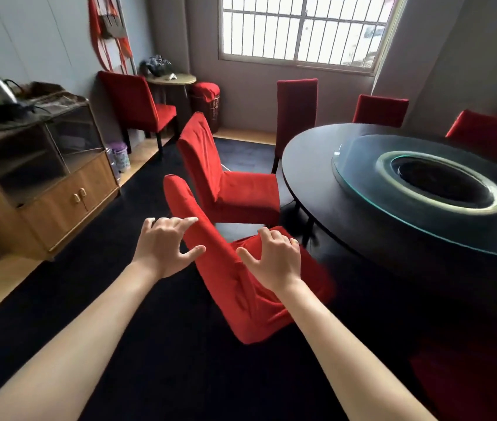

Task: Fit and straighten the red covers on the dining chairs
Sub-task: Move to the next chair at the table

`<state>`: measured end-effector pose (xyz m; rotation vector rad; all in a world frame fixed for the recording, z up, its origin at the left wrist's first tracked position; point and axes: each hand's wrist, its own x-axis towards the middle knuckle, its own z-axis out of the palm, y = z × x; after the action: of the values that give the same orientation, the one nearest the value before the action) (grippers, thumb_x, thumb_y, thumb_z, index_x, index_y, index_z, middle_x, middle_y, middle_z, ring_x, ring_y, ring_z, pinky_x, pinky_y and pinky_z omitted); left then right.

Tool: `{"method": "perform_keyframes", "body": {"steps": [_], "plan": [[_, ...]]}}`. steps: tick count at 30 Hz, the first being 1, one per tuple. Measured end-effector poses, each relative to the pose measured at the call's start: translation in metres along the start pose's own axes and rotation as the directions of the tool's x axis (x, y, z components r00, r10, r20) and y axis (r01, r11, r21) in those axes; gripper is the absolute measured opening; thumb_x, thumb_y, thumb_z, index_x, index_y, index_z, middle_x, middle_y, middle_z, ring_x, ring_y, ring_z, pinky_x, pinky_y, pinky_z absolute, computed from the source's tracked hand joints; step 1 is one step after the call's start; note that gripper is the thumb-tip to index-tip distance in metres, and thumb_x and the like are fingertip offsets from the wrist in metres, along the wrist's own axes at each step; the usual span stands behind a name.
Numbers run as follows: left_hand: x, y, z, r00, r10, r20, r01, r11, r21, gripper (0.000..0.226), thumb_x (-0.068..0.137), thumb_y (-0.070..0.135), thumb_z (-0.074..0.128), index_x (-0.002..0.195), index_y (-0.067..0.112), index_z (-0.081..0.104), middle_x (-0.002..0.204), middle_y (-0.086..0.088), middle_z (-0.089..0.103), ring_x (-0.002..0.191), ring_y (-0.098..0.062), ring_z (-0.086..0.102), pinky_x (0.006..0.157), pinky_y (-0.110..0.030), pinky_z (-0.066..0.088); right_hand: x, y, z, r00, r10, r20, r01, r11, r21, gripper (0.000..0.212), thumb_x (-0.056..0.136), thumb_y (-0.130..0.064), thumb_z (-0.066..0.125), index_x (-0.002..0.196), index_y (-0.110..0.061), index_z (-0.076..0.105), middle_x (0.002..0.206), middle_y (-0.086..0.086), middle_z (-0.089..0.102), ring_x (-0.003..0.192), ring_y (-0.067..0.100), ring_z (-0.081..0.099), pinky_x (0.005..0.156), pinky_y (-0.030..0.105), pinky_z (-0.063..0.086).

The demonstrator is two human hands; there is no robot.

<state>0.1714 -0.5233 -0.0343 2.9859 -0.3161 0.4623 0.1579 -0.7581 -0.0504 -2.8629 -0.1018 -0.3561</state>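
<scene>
Now both hands reach over the nearest red-covered chair beside the round table (308, 165).

From the head view, I see my left hand (165, 247) hovering at the chair back's edge, fingers (188, 221) spread and curled, holding nothing; my right hand (274, 256) has its fingers bent down onto the wrinkled red cover (241, 287) near the seat, though I cannot tell whether they pinch cloth. The risk I judge: pulling from one side only could drag the cover askew or tip the chair (229, 189) beyond.
</scene>
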Motion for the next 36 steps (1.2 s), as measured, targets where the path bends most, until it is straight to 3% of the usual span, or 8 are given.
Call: {"method": "perform_keyframes", "body": {"steps": [5,8,12,16,21,26,32,36], "plan": [[0.067,-0.053,0.022,1.0,0.005,0.011,-0.005,1.0,-0.001,0.068,0.082,0.063,0.059,0.136,0.023,0.052,0.12,-0.004,0.064,0.11,-0.028,0.058,0.1,-0.046,0.03,0.05,-0.032,0.03,0.998,0.04,0.058,-0.038,0.999,-0.039,0.072,0.083,-0.071,0.04,0.128,-0.017,0.051,0.122,0.005,0.061,0.114,0.024,0.056,0.102,0.042,0.034],[0.098,-0.076,0.04,0.998,0.067,0.013,-0.067,0.997,-0.047,0.071,0.078,0.067,0.049,0.134,0.023,0.054,0.121,-0.003,0.065,0.113,-0.027,0.057,0.102,-0.047,0.03,0.07,-0.05,0.045,0.994,0.086,0.069,-0.081,0.995,-0.062,0.068,0.083,-0.072,0.041,0.124,-0.019,0.052,0.117,0.003,0.062,0.109,0.024,0.057,0.097,0.039,0.036],[0.143,-0.106,0.069,0.98,0.184,0.081,-0.18,0.982,-0.048,0.069,0.081,0.066,0.055,0.139,0.029,0.048,0.127,0.0,0.061,0.119,-0.024,0.053,0.105,-0.045,0.027,0.087,-0.074,0.071,0.979,0.187,0.085,-0.178,0.979,-0.105,0.07,0.08,-0.076,0.041,0.121,-0.02,0.051,0.111,0.005,0.063,0.103,0.026,0.059,0.092,0.04,0.04],[0.174,-0.122,0.096,0.915,0.359,0.184,-0.349,0.933,-0.084,0.072,0.079,0.075,0.041,0.139,0.036,0.044,0.132,0.005,0.058,0.125,-0.02,0.048,0.106,-0.041,0.027,0.088,-0.098,0.097,0.89,0.406,0.21,-0.376,0.911,-0.167,0.08,0.078,-0.081,0.037,0.127,-0.018,0.046,0.114,0.007,0.062,0.105,0.028,0.059,0.088,0.043,0.043],[0.181,-0.13,0.119,0.814,0.561,0.152,-0.527,0.823,-0.212,0.083,0.068,0.077,0.022,0.129,0.032,0.057,0.127,0.006,0.06,0.125,-0.022,0.046,0.104,-0.042,0.03,0.084,-0.114,0.103,0.784,0.575,0.236,-0.513,0.813,-0.276,0.08,0.073,-0.087,0.038,0.112,-0.018,0.051,0.099,0.004,0.067,0.092,0.026,0.064,0.066,0.034,0.042],[0.19,-0.129,0.134,0.752,0.635,0.177,-0.591,0.768,-0.246,0.079,0.071,0.075,0.018,0.128,0.036,0.056,0.122,0.003,0.059,0.125,-0.023,0.043,0.111,-0.048,0.019,0.084,-0.123,0.101,0.755,0.632,0.172,-0.572,0.764,-0.3,0.076,0.074,-0.085,0.04,0.098,-0.014,0.056,0.094,0.003,0.066,0.089,0.024,0.064,0.069,0.034,0.044],[0.201,-0.119,0.138,0.68,0.71,0.186,-0.681,0.705,-0.2,0.08,0.073,0.078,0.014,0.124,0.034,0.058,0.112,0.001,0.063,0.112,-0.026,0.053,0.102,-0.052,0.026,0.077,-0.121,0.101,0.737,0.668,0.105,-0.623,0.731,-0.278,0.074,0.072,-0.085,0.045,0.086,-0.012,0.053,0.086,0.002,0.065,0.08,0.022,0.063,0.069,0.032,0.044],[0.205,-0.112,0.14,0.623,0.774,0.117,-0.752,0.633,-0.184,0.082,0.073,0.078,0.019,0.119,0.028,0.064,0.102,-0.003,0.067,0.103,-0.029,0.06,0.091,-0.054,0.038,0.069,-0.117,0.101,0.742,0.664,0.091,-0.621,0.733,-0.279,0.072,0.071,-0.085,0.046,0.08,-0.014,0.047,0.081,0.001,0.063,0.077,0.021,0.063,0.067,0.03,0.042]]}}
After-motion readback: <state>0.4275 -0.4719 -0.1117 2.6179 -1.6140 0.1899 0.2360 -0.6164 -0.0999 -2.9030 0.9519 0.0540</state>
